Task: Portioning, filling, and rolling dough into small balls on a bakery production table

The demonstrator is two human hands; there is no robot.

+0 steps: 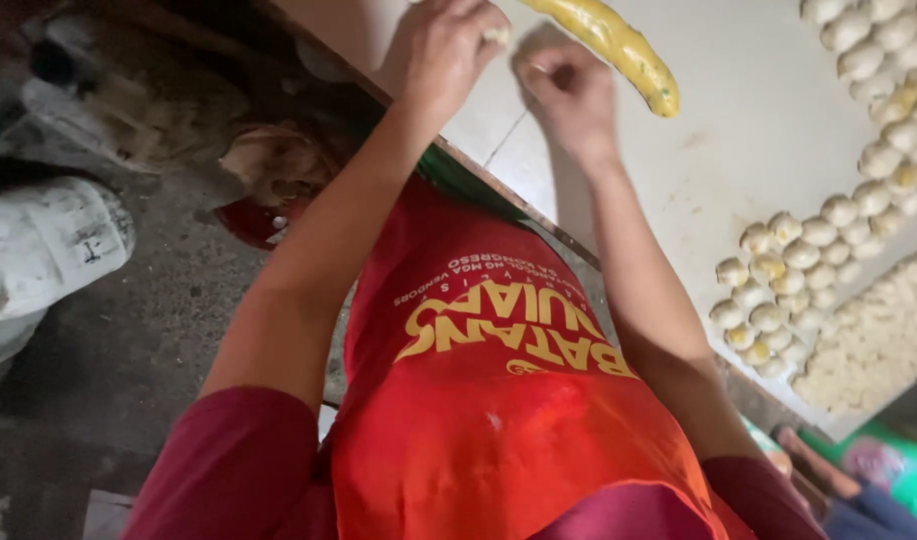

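My left hand (449, 50) reaches over the white table (759, 130) and pinches a small pale piece of dough (496, 35) at its fingertips. My right hand (569, 95) is just beside it with its fingers curled in; what lies inside them is hidden. A long yellow roll of dough (619, 45) lies on the table right behind both hands, running to the right. Several small round dough balls (779, 290) are packed in rows at the right, some of them yellowish.
A red apron (499, 400) with yellow lettering fills the lower middle. A sheet of flattened pale pieces (879, 340) lies by the table's right edge. On the dark floor at left are a white sack (39, 240) and a red bowl (264, 215).
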